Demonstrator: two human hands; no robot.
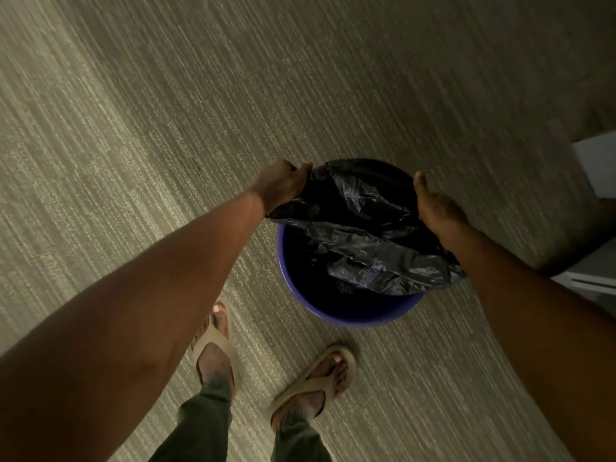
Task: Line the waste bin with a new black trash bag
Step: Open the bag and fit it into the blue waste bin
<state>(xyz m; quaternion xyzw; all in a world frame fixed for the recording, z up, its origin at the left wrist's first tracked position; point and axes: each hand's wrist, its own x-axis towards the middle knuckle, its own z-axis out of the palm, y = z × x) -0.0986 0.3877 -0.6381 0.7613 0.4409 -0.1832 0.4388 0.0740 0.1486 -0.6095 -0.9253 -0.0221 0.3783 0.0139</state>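
A round blue waste bin (350, 316) stands on the carpet in front of my feet. A crumpled black trash bag (363, 235) lies spread over its far and right side, partly hanging into the opening. My left hand (283, 185) is shut on the bag's edge at the bin's far left rim. My right hand (436, 205) holds the bag's edge at the far right rim, fingers curled over it. The near part of the bin's opening is uncovered and dark inside.
Striped beige carpet (166, 128) covers the floor all around. My two sandalled feet (213, 348) stand just behind the bin. A pale object or piece of furniture (596, 168) sits at the right edge, with another light surface below it.
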